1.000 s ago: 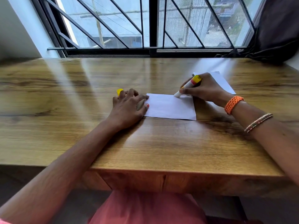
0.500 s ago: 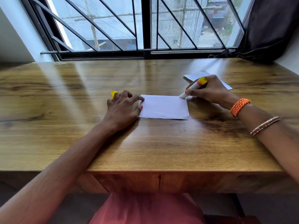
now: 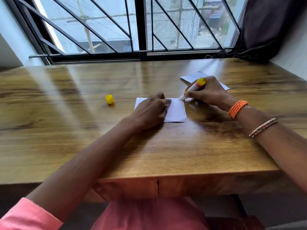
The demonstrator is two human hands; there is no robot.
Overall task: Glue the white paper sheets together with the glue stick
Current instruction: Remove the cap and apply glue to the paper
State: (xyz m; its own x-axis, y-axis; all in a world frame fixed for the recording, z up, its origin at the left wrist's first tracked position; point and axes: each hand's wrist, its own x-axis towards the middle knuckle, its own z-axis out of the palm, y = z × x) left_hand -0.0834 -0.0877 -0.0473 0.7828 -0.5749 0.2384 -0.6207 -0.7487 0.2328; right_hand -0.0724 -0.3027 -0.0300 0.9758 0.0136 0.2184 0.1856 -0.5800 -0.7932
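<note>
A white paper sheet lies flat on the wooden table. My left hand rests palm down on its left half, fingers spread over the paper. My right hand grips the glue stick, white with a yellow end, tilted so its tip touches the sheet's far right corner. A second white sheet lies behind my right hand, partly hidden by it. The yellow glue cap stands on the table, left of the first sheet.
A barred window runs along the table's far edge. A dark curtain hangs at the far right corner. The table's front edge is near my lap.
My left hand has slid right from the sheet's left edge onto the paper, uncovering the yellow cap. The glue stick tip stays at the far right corner.
</note>
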